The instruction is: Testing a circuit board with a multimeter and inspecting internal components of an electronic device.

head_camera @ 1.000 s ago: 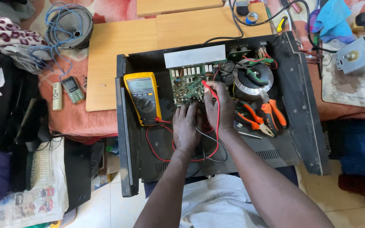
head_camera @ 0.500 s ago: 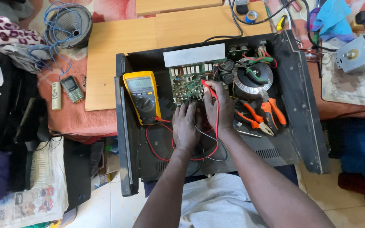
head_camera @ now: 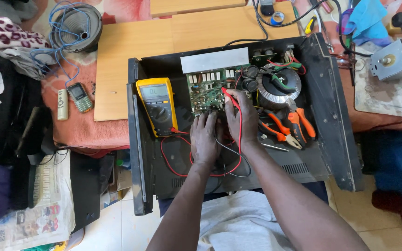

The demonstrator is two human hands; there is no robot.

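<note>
An opened black amplifier chassis lies on my lap and the table edge. Inside it are a green circuit board and a round toroidal transformer. My right hand grips a red test probe whose tip touches the board. My left hand is closed just below the board over the second probe, which the fingers mostly hide. Red and black leads loop back to a yellow multimeter lying in the chassis at the left.
Orange-handled pliers lie right of my hands beside the transformer. Wooden boards cover the table behind. A small phone, a remote, a coil of blue wire, a metal motor part and newspapers surround the work.
Both hands stay on the board with only small shifts. My right hand's probe tip has barely moved.
</note>
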